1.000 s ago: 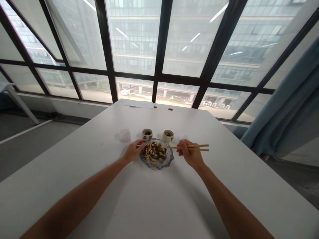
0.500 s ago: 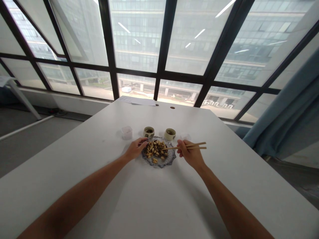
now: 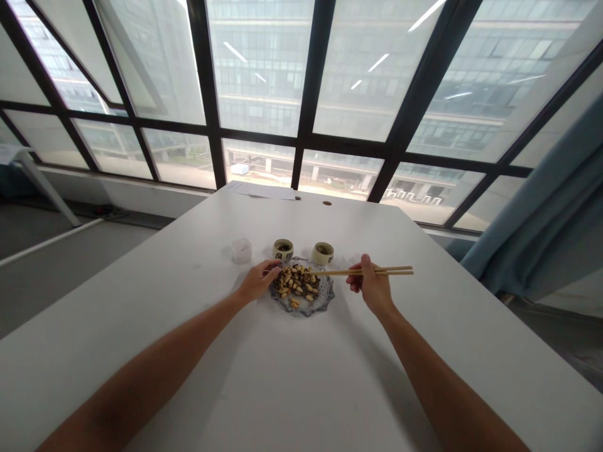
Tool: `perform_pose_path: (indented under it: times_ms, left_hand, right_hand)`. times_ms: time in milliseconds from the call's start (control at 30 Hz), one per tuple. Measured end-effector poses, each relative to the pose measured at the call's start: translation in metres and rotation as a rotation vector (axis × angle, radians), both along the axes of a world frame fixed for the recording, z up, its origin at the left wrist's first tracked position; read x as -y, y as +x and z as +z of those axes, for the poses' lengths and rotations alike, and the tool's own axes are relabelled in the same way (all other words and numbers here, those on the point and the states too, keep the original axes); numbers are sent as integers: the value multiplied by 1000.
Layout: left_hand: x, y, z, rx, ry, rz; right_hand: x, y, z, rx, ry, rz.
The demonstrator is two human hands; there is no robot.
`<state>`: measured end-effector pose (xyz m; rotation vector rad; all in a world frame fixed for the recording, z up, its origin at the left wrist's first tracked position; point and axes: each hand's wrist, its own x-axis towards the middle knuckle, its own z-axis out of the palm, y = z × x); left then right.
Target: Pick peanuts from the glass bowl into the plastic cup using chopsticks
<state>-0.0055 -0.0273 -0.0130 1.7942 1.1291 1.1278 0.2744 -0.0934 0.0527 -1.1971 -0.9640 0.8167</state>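
A scalloped clear glass plate [image 3: 325, 304] holds a heap of mixed nuts and dark seeds [image 3: 298, 282]. At its left rim is my left hand [image 3: 257, 279], thumb and fingers closed on the edge. My right hand [image 3: 372, 287], to the right of the plate, grips a pair of wooden chopsticks [image 3: 393, 270]. Their tips reach left over the heap; whether anything is pinched between them is too small to tell. Just behind the plate stand two small cups, the left cup [image 3: 283, 249] and the right cup [image 3: 323, 253], both with dark marks and something dark inside.
A small translucent container [image 3: 242, 251] stands left of the cups. Another clear item [image 3: 351, 258] lies partly behind my right hand. Papers [image 3: 259, 190] and a brown disc [image 3: 326, 203] lie at the white table's far end, by the windows. A blue curtain [image 3: 541, 201] hangs at right.
My right hand has moved right and slightly up with the chopsticks, whose tips have risen and lie closer together. My left hand stays at the plate's rim.
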Motion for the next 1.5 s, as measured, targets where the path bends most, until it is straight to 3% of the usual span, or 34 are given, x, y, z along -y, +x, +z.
perform_pose_path:
  times_ms: [167, 500, 733, 867, 1033, 1167, 1300, 1500]
  left_hand:
    - [-2, -1, -3, -5, 4, -15]
    - [-2, -1, -2, -1, 13, -16]
    - [-3, 0, -6, -14, 20, -15]
    - [2, -1, 5, -48, 95, 18]
    - [-4, -23, 23, -270, 500, 291]
    - [-32, -51, 9, -337, 471, 547]
    - [-52, -70, -7, -256, 414, 529]
    - [-44, -66, 1, -347, 555, 422]
  right_hand:
    - [-11, 7, -26, -339, -116, -72]
    - [-10, 8, -56, -318, -70, -67]
    - [-6, 6, -56, -402, -77, -75]
    - [-5, 7, -55, -388, -69, -57]
    - [-6, 10, -59, -346, -58, -41]
    - [-6, 10, -60, -311, -47, -25]
    - [-5, 8, -59, -363, -61, -51]
    - [-4, 7, -56, -356, -57, -34]
